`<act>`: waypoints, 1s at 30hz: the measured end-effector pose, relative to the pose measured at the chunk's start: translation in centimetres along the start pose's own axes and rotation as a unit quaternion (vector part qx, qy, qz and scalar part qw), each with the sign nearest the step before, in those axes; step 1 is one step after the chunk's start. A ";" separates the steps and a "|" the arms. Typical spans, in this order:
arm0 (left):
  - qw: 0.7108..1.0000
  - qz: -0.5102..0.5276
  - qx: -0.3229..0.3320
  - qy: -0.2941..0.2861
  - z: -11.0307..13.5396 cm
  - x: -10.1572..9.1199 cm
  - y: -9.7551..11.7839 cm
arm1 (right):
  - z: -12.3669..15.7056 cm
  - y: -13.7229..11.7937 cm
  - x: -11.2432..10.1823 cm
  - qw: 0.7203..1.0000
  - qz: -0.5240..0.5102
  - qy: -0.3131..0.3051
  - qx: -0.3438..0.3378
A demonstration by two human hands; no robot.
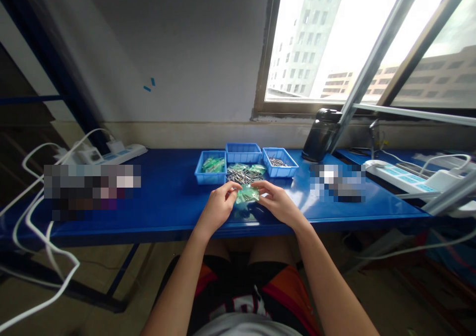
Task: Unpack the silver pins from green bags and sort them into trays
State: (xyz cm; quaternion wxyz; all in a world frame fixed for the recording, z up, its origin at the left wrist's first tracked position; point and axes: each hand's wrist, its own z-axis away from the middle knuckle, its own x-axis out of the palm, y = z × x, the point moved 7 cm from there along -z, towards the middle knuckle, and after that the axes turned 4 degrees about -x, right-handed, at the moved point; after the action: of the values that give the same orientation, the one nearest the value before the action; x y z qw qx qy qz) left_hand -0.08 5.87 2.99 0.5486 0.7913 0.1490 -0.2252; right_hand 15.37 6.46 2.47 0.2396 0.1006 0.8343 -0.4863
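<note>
A small green-tinted plastic bag (pixel 247 194) is stretched between my two hands just above the front part of the blue table. My left hand (pixel 220 201) pinches its left side between thumb and fingers. On the other side, my right hand (pixel 277 202) grips the bag's right edge. What the bag holds is too small to make out. Right behind it lies a heap of small metal pins or screws (pixel 244 176), with more green bags around its back edge.
Around the heap stand a left blue bin (pixel 211 178) with green bags, a back blue bin (pixel 243 152), and a right blue bin (pixel 280 170) with metal pieces. A black bottle (pixel 320 136) stands by the window. Power strips (pixel 124 153) and white cables lie at both sides.
</note>
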 end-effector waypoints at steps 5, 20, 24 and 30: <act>0.999 0.038 0.005 -0.003 -0.2 0.1 -0.1 | 0.1 0.2 -0.1 1.000 -0.010 0.011 0.017; 0.999 -0.009 0.025 -0.024 0.2 0.4 0.5 | 0.3 0.0 -0.3 0.999 0.027 0.019 0.009; 0.998 -0.024 0.040 -0.039 0.2 0.6 0.8 | 0.2 0.7 -0.3 0.998 -0.035 0.039 0.037; 0.996 0.008 0.070 -0.060 0.4 1.0 1.4 | 0.1 0.4 0.0 0.997 -0.071 0.024 0.028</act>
State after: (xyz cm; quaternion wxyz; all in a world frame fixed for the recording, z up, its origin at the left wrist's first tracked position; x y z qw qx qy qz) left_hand 1.33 5.01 3.45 0.5013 0.8141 0.0928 -0.2779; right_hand 15.59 6.62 2.16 0.1815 0.0589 0.8307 -0.5231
